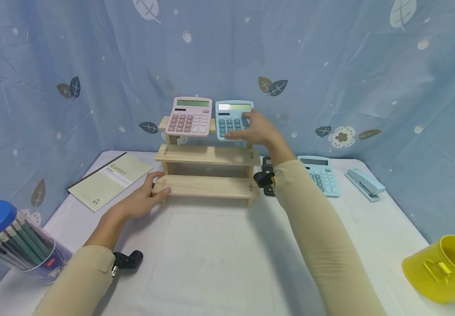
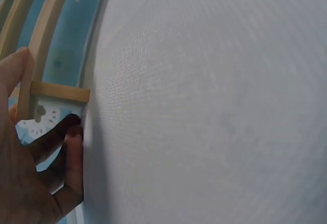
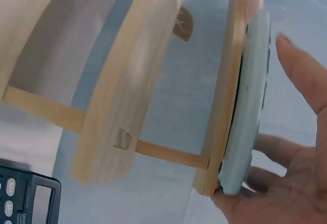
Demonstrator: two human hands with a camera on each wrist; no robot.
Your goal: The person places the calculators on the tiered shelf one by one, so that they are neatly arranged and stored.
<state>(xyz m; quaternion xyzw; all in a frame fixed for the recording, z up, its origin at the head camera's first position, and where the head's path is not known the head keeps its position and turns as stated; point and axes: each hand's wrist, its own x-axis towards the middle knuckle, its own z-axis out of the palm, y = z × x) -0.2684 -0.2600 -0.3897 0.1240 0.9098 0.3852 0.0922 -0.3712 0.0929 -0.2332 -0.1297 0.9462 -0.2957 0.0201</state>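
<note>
A three-step wooden shelf (image 1: 207, 156) stands at the middle of the white table (image 1: 211, 263). On its top step lean a pink calculator (image 1: 189, 117) and, to its right, a light-blue calculator (image 1: 229, 118). My right hand (image 1: 247, 125) holds the blue one, thumb at its lower edge and fingers over its right side. The right wrist view shows that calculator (image 3: 250, 106) edge-on against the shelf (image 3: 127, 106), with my hand (image 3: 286, 183) under it. My left hand (image 1: 160, 184) grips the left end of the bottom step. In the left wrist view its fingers (image 2: 71, 147) curl by the shelf's frame (image 2: 48, 40).
A second light-blue calculator (image 1: 322, 175) and a black one (image 1: 267, 164) lie right of the shelf, with a blue stapler (image 1: 366, 183) beyond them. A yellow bucket (image 1: 445, 267) sits at the front right. A blue-lidded pencil tub (image 1: 10, 241) and a notebook (image 1: 110, 180) are on the left.
</note>
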